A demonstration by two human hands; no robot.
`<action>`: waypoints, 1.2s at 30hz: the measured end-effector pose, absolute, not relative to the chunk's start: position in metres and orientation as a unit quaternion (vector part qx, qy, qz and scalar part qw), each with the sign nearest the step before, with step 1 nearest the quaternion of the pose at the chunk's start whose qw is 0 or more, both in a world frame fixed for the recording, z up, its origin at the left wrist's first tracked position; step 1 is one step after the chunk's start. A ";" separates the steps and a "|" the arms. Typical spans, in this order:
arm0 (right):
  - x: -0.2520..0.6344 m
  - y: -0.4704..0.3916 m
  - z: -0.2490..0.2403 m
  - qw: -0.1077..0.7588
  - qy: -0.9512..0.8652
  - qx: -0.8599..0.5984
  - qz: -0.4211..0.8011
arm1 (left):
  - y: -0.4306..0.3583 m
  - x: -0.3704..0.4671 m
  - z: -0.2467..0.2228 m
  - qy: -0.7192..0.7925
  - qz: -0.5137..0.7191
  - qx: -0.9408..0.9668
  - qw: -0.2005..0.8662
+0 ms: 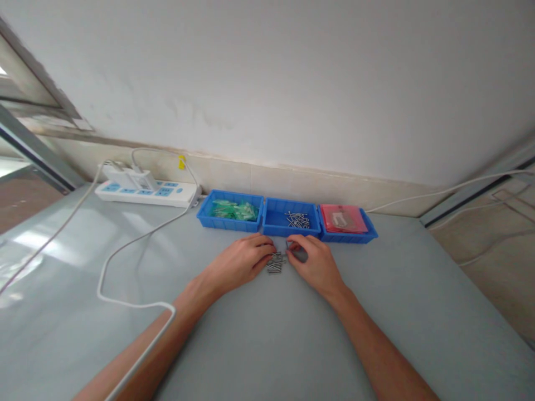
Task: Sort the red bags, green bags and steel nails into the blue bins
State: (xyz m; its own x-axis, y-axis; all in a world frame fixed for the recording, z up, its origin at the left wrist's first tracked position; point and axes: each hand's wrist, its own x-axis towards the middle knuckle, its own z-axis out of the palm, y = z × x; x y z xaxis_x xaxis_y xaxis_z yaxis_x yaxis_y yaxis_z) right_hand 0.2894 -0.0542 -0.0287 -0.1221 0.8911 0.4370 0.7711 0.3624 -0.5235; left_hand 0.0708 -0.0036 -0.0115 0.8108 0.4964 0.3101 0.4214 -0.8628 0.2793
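Observation:
A small pile of metal screws [275, 264] lies on the grey table between my hands. My left hand [246, 256] rests at the pile's upper left, its fingers drawn together at the screws; what they grip, if anything, is hidden. To the right of the pile, my right hand [313, 259] pinches one screw [286, 245] between thumb and forefinger. Just behind the hands stands a blue tray [278, 229] with more loose screws [297, 220] in its right half.
Left of the middle tray is a blue tray [229, 224] of green plastic bags; on its right, another [351, 238] holds red packets [343, 218]. A white power strip [167, 194] lies at the back left. A white cable [137, 305] crosses over my left forearm.

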 end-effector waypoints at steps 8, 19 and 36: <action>0.287 -0.054 -0.023 0.456 -0.667 -0.556 0.197 | 0.000 0.069 -0.012 0.257 0.193 0.941 0.104; 0.295 -0.048 -0.009 0.667 -0.255 -0.396 0.577 | -0.001 0.067 -0.012 0.251 0.228 0.936 0.098; 0.304 -0.046 -0.012 0.681 -0.437 -0.433 0.396 | -0.010 0.078 -0.007 0.268 0.295 0.900 0.175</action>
